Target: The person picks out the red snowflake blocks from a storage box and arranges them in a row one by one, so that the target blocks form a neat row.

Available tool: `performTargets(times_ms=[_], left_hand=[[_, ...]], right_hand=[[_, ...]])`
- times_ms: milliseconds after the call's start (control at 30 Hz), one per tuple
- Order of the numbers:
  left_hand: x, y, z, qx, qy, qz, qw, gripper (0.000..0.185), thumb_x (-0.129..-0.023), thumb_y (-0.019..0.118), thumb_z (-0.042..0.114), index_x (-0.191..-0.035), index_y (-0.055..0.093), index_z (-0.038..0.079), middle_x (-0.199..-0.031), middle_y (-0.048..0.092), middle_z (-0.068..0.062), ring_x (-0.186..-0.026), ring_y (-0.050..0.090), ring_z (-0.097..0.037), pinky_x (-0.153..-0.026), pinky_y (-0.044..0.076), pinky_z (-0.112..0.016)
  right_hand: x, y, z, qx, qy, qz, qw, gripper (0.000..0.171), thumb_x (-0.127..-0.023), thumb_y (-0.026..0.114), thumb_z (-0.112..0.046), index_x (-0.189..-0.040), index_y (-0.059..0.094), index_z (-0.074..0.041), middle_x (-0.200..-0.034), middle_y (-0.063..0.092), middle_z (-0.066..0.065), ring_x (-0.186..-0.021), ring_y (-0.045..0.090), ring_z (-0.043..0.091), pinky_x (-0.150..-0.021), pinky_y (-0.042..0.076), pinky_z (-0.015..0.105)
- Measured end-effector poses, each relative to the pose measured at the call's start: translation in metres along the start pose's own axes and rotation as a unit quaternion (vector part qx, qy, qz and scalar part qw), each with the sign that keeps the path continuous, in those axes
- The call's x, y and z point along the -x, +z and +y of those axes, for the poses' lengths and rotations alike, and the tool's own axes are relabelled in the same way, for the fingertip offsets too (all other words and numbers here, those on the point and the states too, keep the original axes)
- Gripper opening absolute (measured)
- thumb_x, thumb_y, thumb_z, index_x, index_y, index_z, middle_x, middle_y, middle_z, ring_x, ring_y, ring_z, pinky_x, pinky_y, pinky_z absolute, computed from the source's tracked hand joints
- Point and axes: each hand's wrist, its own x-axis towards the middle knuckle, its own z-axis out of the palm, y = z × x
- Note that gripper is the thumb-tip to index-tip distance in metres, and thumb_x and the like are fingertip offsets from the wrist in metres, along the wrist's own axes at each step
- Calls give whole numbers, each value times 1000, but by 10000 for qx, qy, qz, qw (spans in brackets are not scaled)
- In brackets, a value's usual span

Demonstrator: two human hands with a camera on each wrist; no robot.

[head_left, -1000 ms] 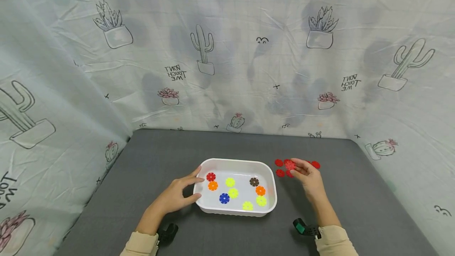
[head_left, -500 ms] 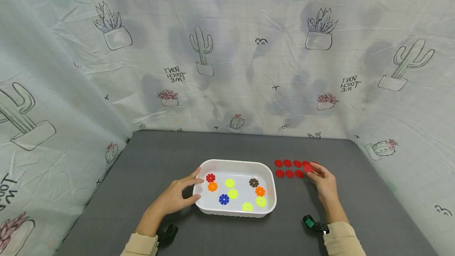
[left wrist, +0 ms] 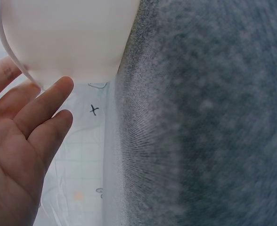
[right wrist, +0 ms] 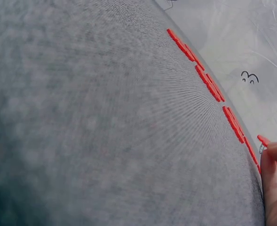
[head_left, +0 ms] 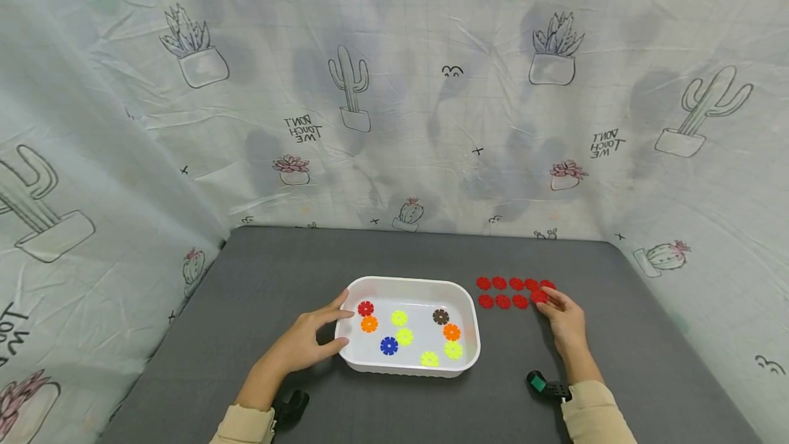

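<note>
My left hand (head_left: 301, 340) holds the left end of a white plastic tray (head_left: 407, 368), a finger hooked over its rim. In the left wrist view two fingertips (left wrist: 63, 87) lie outside the tray wall. My right hand (head_left: 568, 326) pinches a red notched plastic disc (head_left: 539, 296) between thumb and forefinger. It is just above the table, at the right end of the front row of red discs (head_left: 503, 301). A second row of red discs (head_left: 499, 283) lies behind. In the right wrist view the pinched disc (right wrist: 263, 140) shows edge-on, raised above the table.
Inside the tray are several notched discs: a red one (head_left: 366, 308), a blue one (head_left: 389, 345), a brown one (head_left: 440, 316), orange ones (head_left: 452, 331) and yellow ones (head_left: 429, 359). A cactus-print curtain (head_left: 407, 122) hangs behind the grey table (head_left: 296, 252).
With the pinched red disc, my right hand has moved right across the rows, then slightly toward me to the front row's end. My left hand and the tray have stayed put.
</note>
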Motion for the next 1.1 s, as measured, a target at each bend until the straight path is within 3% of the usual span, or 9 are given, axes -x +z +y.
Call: performTargets(times_ms=[200, 300, 433, 567, 700, 900, 1100], left_hand=[[0, 1, 0, -5, -52, 43, 10000, 46, -81, 64, 31, -123, 55, 14, -145, 29, 0, -126, 40, -19, -97, 37, -48], [0, 1, 0, 34, -42, 56, 10000, 46, -81, 64, 31, -123, 55, 14, -145, 29, 0, -126, 40, -20, -97, 37, -49], [1, 1, -1, 17, -73, 71, 9999, 46, -81, 63, 32, -123, 55, 14, -145, 29, 1, -126, 40, -19, -97, 37, -49], [1, 1, 0, -34, -108, 75, 9999, 46, -81, 63, 33, -123, 55, 16, -145, 30, 0, -126, 39, -19, -97, 38, -49], [0, 1, 0, -25, -59, 45, 10000, 47, -81, 63, 34, -123, 55, 15, -145, 30, 0, -126, 39, -19, -97, 38, -48], [1, 0, 0, -61, 11, 65, 10000, 47, -82, 62, 37, -122, 56, 13, -145, 31, -2, -125, 40, -20, -96, 38, -48], [1, 0, 1, -78, -32, 73, 9999, 46, -81, 63, 34, -122, 56, 14, -145, 30, 0, -126, 40, -20, -97, 38, -48]], right_hand=[[-2, 1, 3, 416, -233, 38, 9989, 40, -80, 59, 3, -119, 53, 4, -80, 53, -20, -74, 46, -9, -62, 42, 5], [-2, 2, 2, 981, -410, 118, 9943, 38, -80, 61, 0, -117, 56, 2, -93, 61, 0, -72, 44, -13, -62, 40, 4], [-1, 2, 2, 1779, -580, 207, 9821, 36, -81, 62, -6, -117, 58, -3, -108, 60, 22, -74, 43, -12, -60, 39, 6], [1, 2, 2, 2298, -703, 254, 9704, 36, -81, 61, -10, -117, 59, -6, -104, 63, 20, -83, 54, 8, -62, 40, 15], [2, 3, 3, 2486, -921, 345, 9636, 34, -81, 60, -8, -115, 59, -4, -100, 63, 21, -90, 57, 27, -64, 43, 25], [2, 6, 4, 2738, -1041, 324, 9556, 36, -82, 57, -8, -118, 57, -1, -105, 56, 22, -94, 57, 33, -78, 44, 43], [3, 7, 5, 2625, -945, 348, 9597, 39, -82, 57, -7, -120, 54, 1, -111, 50, 23, -100, 53, 35, -84, 42, 45]])
